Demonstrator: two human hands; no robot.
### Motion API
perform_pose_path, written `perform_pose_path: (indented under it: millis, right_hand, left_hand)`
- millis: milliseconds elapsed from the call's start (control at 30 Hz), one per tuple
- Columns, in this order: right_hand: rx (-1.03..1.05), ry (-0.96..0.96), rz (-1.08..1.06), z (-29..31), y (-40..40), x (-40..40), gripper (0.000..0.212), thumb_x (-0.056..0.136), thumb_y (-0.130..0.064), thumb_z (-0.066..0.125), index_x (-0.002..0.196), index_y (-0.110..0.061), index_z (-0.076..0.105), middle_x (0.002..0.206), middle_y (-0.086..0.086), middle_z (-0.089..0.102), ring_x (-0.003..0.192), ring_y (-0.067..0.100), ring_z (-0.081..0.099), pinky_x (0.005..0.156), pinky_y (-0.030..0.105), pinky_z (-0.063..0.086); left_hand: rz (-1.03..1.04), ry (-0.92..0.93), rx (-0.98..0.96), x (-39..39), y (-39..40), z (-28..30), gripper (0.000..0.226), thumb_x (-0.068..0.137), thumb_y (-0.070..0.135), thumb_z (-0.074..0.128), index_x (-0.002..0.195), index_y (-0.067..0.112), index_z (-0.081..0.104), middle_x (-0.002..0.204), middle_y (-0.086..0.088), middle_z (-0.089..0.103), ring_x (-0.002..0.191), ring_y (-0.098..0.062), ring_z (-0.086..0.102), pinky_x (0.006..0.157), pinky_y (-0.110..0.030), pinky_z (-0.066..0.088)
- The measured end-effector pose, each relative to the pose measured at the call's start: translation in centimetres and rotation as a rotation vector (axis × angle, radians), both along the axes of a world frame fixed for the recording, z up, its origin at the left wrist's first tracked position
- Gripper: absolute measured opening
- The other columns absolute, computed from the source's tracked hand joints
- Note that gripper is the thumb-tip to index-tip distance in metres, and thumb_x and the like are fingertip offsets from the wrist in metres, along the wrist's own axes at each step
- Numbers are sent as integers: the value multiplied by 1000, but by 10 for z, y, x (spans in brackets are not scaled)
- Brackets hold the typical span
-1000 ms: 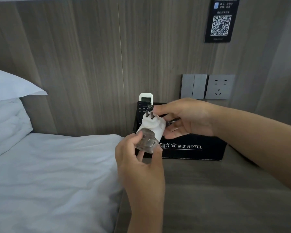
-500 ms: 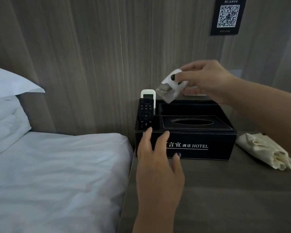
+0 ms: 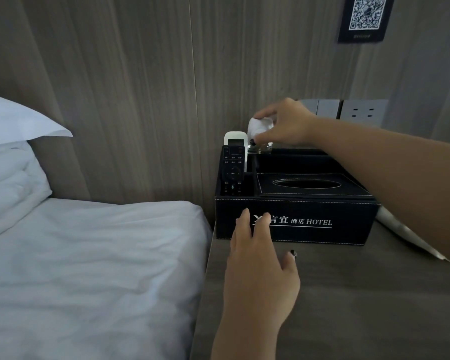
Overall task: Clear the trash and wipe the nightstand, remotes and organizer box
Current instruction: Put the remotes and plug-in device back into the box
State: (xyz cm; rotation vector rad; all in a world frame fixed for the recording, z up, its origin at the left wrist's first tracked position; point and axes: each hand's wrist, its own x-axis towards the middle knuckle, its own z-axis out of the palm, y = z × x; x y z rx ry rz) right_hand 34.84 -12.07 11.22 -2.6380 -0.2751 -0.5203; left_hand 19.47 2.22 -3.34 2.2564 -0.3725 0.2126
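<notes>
Woodgrain nightstand [image 3: 348,294]: right hand [image 3: 286,123] pinches white plug-in [image 3: 259,127], left hand [image 3: 260,271] fingers spread

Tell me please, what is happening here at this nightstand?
A person is tidying a hotel nightstand. The right hand holds a small white plug-in device over the back of the black organizer box. The left hand reaches flat toward the box front. Two remotes stand in its left slot. A cloth lies beside the box.
</notes>
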Motion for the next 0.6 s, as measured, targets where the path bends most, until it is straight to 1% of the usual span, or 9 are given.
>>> perform_pose_path:
  millis: [67, 133, 200, 267, 300, 400, 467, 533, 600]
  right_hand:
    - [-23, 43, 15, 2, -1, 1, 60, 74, -24, 79, 131, -17, 60, 129, -1, 58, 114, 14, 52, 93, 24, 39]
    - [-47, 79, 19, 6, -4, 1, 56, 76, -23, 78, 130, -17, 60, 120, -5, 58, 108, 13, 53, 94, 25, 39]
    - [-47, 110, 14, 6, -8, 1, 54, 78, -25, 78, 128, -18, 61, 116, -4, 60, 108, 14, 56, 96, 26, 41]
    - [-71, 135, 2, 0, -12, 5, 58, 78, -32, 77, 132, -20, 59, 125, 0, 61, 116, 18, 56, 102, 30, 40]
    - [-99, 147, -6, -4, -14, 8, 61, 79, -35, 76, 135, -21, 55, 132, 1, 58, 122, 21, 54, 104, 31, 38]
    - [-184, 162, 3, -16, -14, 12, 66, 85, -41, 68, 144, -24, 43, 150, 4, 40, 137, 25, 39, 111, 36, 31]
    - [-221, 159, 23, -19, -13, 12, 66, 89, -42, 63, 147, -27, 38, 155, 7, 30, 141, 26, 31, 114, 38, 26]
    - [-221, 160, 21, -21, -11, 11, 65, 91, -41, 61, 149, -27, 34, 154, 11, 25, 141, 30, 30, 114, 39, 25]
    - [-233, 193, 10, -22, -10, 10, 70, 91, -43, 59, 152, -28, 27, 155, 13, 22, 142, 32, 29, 115, 42, 26]
  left_hand:
    - [0, 3, -4, -1, -1, 0, 65, 96, 37, 53, 150, 39, 17, 160, 19, -9, 148, -2, 1, 117, -25, 23]
    - [-1, 1, -11, -1, 0, 0, 63, 96, 37, 53, 149, 39, 19, 159, 20, -8, 148, -2, 2, 117, -25, 25]
    - [-4, 3, -16, -1, 0, 0, 63, 96, 37, 53, 149, 39, 20, 159, 20, -7, 148, -1, 3, 116, -24, 25]
    - [-4, 5, -15, -1, -1, -1, 62, 96, 37, 53, 149, 39, 20, 159, 20, -7, 148, -1, 3, 116, -25, 25]
    - [-6, 4, -13, 0, -1, -1, 63, 96, 37, 53, 149, 39, 20, 159, 20, -7, 148, -2, 3, 116, -25, 26]
    - [-13, -1, -14, 0, -1, -1, 63, 96, 37, 54, 149, 39, 20, 159, 20, -6, 148, -2, 4, 117, -26, 25]
    - [-15, -6, -15, 0, -2, -1, 63, 96, 36, 54, 149, 38, 21, 159, 20, -5, 148, -1, 3, 117, -24, 23]
    - [-19, -6, -14, 0, -2, -1, 62, 96, 36, 54, 149, 38, 22, 159, 20, -4, 148, -2, 4, 117, -24, 24]
    - [-21, -5, -18, 0, -3, -1, 61, 96, 36, 54, 149, 38, 23, 159, 20, -3, 147, -1, 5, 115, -22, 22]
